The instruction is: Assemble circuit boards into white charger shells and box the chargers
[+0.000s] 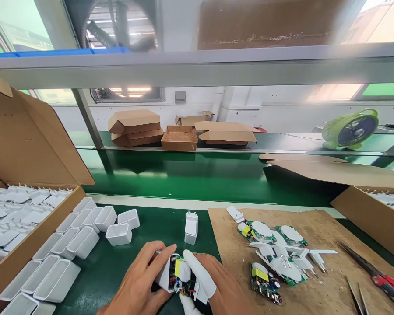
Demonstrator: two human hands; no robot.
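My left hand (142, 278) is closed around a white plastic plug cover (163, 276) at the front middle. A circuit board (176, 272) with a yellow part and black components sits against the cover's right side. White finger coverings show on my right hand (226, 286), whose finger and thumb grip the board from the right. Part of the board and the small white piece below it are hidden by the fingers. Just beyond my hands, an assembled white plug adapter (191, 228) stands on the green mat (157, 223).
White plastic cases (61, 280) stand in rows at left beside a cardboard box (49, 234) of white plug parts. Circuit boards (264, 280) and plug pieces lie on a brown board (302, 297), with tweezers (354, 297) and red-handled pliers (377, 275). Another box (367, 223) stands right.
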